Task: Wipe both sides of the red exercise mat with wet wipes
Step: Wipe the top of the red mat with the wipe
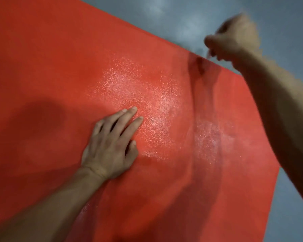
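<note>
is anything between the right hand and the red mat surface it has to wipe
Nothing visible. The right hand, blurred and curled, is above the grey floor just past the red textured foam mat's far edge. The left hand presses flat mid-mat, off to the side.

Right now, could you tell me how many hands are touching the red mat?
1: the left hand rests flat on the red mat; the blurred right hand is over the grey floor beyond its edge.
</note>
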### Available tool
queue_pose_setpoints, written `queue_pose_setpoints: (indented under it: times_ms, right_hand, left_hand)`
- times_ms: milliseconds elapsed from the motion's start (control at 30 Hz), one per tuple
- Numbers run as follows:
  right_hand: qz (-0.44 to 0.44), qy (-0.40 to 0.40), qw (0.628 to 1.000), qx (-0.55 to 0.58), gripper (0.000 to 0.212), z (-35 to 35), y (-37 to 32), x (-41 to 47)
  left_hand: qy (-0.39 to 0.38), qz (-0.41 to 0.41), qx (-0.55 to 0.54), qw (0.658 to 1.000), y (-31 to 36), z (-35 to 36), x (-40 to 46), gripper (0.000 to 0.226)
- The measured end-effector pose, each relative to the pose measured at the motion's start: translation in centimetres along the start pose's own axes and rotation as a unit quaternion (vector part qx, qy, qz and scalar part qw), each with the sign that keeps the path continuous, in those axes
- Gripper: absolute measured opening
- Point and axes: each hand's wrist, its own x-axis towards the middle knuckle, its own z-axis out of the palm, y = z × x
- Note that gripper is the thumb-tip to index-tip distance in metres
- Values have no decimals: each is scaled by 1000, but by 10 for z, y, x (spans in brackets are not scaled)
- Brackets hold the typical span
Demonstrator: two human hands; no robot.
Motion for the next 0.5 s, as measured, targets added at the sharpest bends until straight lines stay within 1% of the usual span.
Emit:
queue_pose_setpoints:
  times_ms: [33, 67, 100, 233, 267, 333, 367, 433, 500]
  right_hand:
    - [36, -32, 998, -44, 25, -6, 14, -6]
    - [57, -46, 995, -64, 26, -5, 24, -7]
    - [61, -45, 995, -57, 28, 1, 28, -5]
    - [73, -20, 995, 59, 38, 42, -16, 5]
    - [62, -27, 991, 112, 37, 52, -32, 8]
    - [34, -85, 976, 196, 20, 67, -68, 5]
    - [21, -114, 967, 227, 20, 70, -84, 0]
    - [-13, -158, 949, 274, 33, 69, -102, -6]
    - [-44, -127, 954, 267, 30, 50, -90, -3]
  left_hand:
    - [-2, -1, 0, 1000, 0, 0, 0, 61]
    - [-4, -1, -1, 1000, -1, 0, 1, 61]
    - [-8, -3, -2, 1000, 0, -1, 1, 62]
    - [-13, -10, -8, 1000, 0, -1, 2, 61]
    - [-13, -9, -9, 1000, 0, -1, 1, 61]
    - [-11, -5, -7, 1000, -1, -1, 2, 60]
    - [-10, -3, -5, 1000, -1, -1, 1, 60]
    - [-10, -4, -5, 1000, 0, -2, -1, 60]
    - [-11, -4, -4, 1000, 0, -1, 0, 61]
